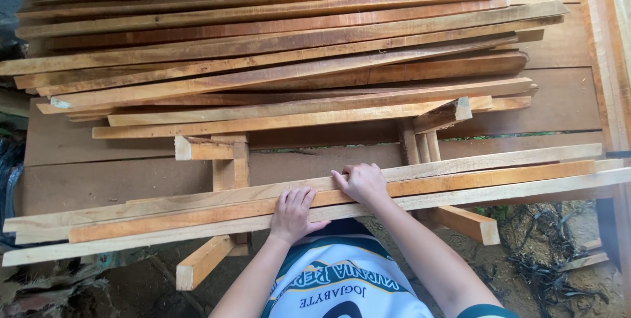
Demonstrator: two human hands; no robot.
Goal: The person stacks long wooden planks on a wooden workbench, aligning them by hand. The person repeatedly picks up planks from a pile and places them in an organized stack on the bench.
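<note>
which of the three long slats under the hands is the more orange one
The middle slat of the three: a deeper orange-brown, lying between two paler strips. Both the left hand and the right hand rest on it.

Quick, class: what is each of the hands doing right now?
Left hand: open, palm flat on the near wooden slats.
Right hand: open, fingers resting on the same slats, gripping nothing.

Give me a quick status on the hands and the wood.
Left hand and right hand flat on the near slats, open. Big slat pile behind. Nothing on top of the near slats.
</note>
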